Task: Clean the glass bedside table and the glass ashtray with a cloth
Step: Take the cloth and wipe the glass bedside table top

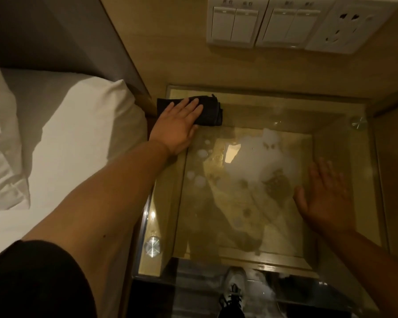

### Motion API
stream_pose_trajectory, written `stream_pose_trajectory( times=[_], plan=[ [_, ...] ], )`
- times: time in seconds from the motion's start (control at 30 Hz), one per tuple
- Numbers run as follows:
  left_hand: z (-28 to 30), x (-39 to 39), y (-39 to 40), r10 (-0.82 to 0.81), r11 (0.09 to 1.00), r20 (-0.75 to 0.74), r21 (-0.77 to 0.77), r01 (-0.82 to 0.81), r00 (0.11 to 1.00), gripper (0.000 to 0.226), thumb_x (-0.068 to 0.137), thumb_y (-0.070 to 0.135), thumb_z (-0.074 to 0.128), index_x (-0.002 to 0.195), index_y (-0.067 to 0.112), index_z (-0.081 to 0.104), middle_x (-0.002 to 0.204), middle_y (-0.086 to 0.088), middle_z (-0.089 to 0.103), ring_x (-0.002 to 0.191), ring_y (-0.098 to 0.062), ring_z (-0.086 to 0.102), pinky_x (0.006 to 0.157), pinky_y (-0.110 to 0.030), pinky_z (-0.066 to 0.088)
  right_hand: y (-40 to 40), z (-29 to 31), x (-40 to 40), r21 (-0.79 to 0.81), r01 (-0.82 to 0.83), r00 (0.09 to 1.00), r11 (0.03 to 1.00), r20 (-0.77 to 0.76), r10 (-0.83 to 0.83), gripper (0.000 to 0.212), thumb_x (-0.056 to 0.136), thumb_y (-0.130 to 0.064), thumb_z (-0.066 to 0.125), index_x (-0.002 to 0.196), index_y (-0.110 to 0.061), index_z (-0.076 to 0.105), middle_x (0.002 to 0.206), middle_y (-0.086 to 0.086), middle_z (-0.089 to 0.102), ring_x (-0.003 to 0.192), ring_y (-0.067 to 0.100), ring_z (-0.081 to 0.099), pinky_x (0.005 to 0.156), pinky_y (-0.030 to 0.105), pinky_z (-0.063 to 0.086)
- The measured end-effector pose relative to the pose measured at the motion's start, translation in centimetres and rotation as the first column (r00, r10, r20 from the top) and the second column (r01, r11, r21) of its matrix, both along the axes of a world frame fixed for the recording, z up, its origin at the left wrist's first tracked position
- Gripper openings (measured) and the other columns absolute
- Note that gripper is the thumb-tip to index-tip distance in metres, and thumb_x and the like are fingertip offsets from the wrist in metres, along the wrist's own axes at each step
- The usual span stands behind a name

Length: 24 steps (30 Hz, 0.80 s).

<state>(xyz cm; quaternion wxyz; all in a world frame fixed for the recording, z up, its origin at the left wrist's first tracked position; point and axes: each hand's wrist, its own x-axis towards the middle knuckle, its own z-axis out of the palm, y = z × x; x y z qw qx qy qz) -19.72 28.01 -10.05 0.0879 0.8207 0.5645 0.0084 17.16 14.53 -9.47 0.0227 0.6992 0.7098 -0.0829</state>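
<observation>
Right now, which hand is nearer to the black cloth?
Left. The left hand lies flat on the black cloth at the table's far left corner. The right hand is apart from it, over the glass table near its right side.

Both forearms are bare to the wrist, the left arm [97,191] wearing a short black sleeve [32,278] that ends above the elbow, a small dark mole on its forearm, and one foot in a white shoe [234,285] with black laces.
</observation>
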Motion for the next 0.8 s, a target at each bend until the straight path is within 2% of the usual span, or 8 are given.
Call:
stream_pose_trajectory(
  times=[0.17, 0.27, 0.5, 0.63, 0.8],
  plan=[
    [0.3, -0.1, -6.1, -0.004, 1.000, -0.010, -0.020, 0.004, 1.000, 0.053, 0.099, 0.037, 0.030, 0.149, 0.022, 0.022, 0.158, 0.000, 0.023, 0.145, -0.019, 0.015, 0.118, -0.041, 0.009, 0.0, -0.2, -0.2, 0.026, -0.003, 1.000, 1.000, 0.010, 0.002, 0.073, 0.087, -0.048, 0.030, 0.145, -0.003, 0.030, 0.155, 0.020, 0.022, 0.143, 0.033, 0.017, 0.115, 0.048, 0.012],
    [0.5, -0.2, -10.0, -0.006, 0.999, -0.011, -0.043, 0.006, 1.000, 0.055, 0.097, 0.041, 0.023, 0.149, 0.022, 0.022, 0.158, 0.000, 0.023, 0.146, -0.019, 0.015, 0.119, -0.042, 0.010, 0.1, -0.4, 0.1, 0.038, 0.002, 1.000, 0.999, 0.016, -0.002, 0.074, 0.087, -0.051, 0.027, 0.144, -0.004, 0.031, 0.152, 0.023, 0.027, 0.140, 0.037, 0.023, 0.114, 0.050, 0.015],
    [0.9, 0.1, -18.1, -0.011, 0.996, 0.011, -0.086, 0.012, 1.000, 0.057, 0.095, 0.042, 0.019, 0.148, 0.023, 0.024, 0.157, 0.001, 0.025, 0.146, -0.017, 0.013, 0.118, -0.041, 0.008, 0.3, -1.1, 0.6, 0.053, -0.025, 1.000, 0.998, 0.019, 0.024, 0.074, 0.089, -0.055, 0.023, 0.146, -0.008, 0.027, 0.155, 0.017, 0.022, 0.143, 0.031, 0.017, 0.114, 0.049, 0.017],
    [0.9, 0.3, -24.6, -0.041, 0.994, -0.004, -0.104, 0.041, 0.999, 0.055, 0.095, 0.040, 0.023, 0.148, 0.024, 0.025, 0.156, 0.002, 0.027, 0.145, -0.017, 0.015, 0.118, -0.042, 0.009, 0.3, -1.3, 0.8, 0.046, -0.025, 0.999, 0.999, 0.033, 0.023, 0.075, 0.089, -0.056, 0.020, 0.147, -0.009, 0.023, 0.157, 0.016, 0.018, 0.144, 0.030, 0.014, 0.115, 0.048, 0.013],
    [1.1, 0.5, -29.2, -0.021, 0.995, -0.024, -0.100, 0.019, 0.999, 0.054, 0.095, 0.039, 0.027, 0.146, 0.024, 0.029, 0.155, 0.002, 0.030, 0.145, -0.018, 0.018, 0.118, -0.043, 0.013, 0.3, -0.8, 0.5, 0.018, -0.019, 1.000, 1.000, 0.022, 0.018, 0.075, 0.089, -0.056, 0.018, 0.149, -0.011, 0.018, 0.159, 0.013, 0.012, 0.146, 0.027, 0.008, 0.116, 0.044, 0.008]
  ],
)
